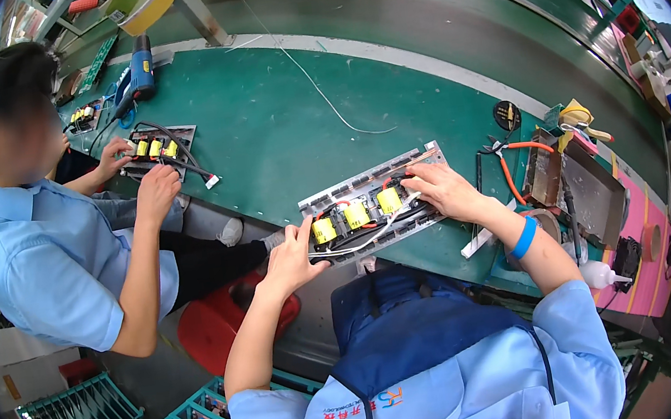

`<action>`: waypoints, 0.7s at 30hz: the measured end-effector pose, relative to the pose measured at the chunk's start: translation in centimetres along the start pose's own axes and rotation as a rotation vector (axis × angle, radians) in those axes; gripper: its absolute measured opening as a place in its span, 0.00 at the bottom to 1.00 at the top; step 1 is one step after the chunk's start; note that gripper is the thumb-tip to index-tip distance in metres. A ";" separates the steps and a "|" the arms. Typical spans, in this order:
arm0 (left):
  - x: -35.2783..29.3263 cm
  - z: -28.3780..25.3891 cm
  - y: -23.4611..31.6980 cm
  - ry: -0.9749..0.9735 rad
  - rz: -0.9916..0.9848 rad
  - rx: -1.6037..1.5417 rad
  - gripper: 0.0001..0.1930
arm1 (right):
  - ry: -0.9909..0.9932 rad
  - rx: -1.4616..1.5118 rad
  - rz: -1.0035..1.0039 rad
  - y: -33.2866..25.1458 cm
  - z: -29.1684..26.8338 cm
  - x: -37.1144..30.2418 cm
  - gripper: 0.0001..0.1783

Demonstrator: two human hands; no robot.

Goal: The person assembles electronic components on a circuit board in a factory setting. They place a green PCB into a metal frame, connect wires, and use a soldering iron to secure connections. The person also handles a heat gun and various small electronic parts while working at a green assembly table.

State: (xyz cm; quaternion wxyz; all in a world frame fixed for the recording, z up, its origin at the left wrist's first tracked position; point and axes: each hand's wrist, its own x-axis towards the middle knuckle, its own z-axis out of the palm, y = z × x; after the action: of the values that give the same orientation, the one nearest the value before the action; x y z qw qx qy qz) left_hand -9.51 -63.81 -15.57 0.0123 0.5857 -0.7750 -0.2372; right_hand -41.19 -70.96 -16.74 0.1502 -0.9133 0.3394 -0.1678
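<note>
A long circuit board assembly (375, 240) with a silvery metal edge lies slanted at the near edge of the green bench. It carries three yellow-wrapped transformers (355, 215), with black, red and white wires (370, 244) along them. My left hand (295, 258) grips its left end, thumb low and fingers up the side. Over the right end is my right hand (444, 189), its fingers bent and pressed together on the black parts and wires beside the rightmost transformer. What lies right under those fingertips is hidden.
At left a co-worker (62, 235) handles a similar board (163, 149). A blue heat gun (141, 70) stands farther back. Right of my board are orange-handled pliers (508, 167), a solder spool (506, 115), a metal tray (593, 194) and a white squeeze bottle (600, 274). A red stool (220, 328) stands below.
</note>
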 end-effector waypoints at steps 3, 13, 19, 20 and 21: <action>0.5 -0.2 0.0 -0.047 0.008 -0.008 0.45 | -0.082 -0.149 -0.078 0.3 -0.7 -0.1 0.21; 1.8 -1.6 -0.7 -0.130 0.118 -0.018 0.38 | -0.180 -0.094 -0.072 1.2 -0.8 -0.8 0.27; 1.6 0.6 -1.2 -0.025 0.128 0.044 0.39 | -0.244 -0.046 -0.056 0.8 -1.9 -0.4 0.30; 1.5 1.0 -1.3 0.004 0.131 0.064 0.39 | -0.229 -0.009 -0.056 1.1 -1.8 -0.4 0.30; 1.4 1.1 -1.4 0.035 0.166 0.047 0.41 | -0.215 0.030 -0.053 1.3 -1.8 -0.5 0.30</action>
State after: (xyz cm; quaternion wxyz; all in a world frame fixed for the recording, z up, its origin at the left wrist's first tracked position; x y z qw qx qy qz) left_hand -9.06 -64.99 -17.40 0.0318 0.5236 -0.8258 -0.2070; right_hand -42.99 -71.90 -15.76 0.1948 -0.9324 0.2942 -0.0777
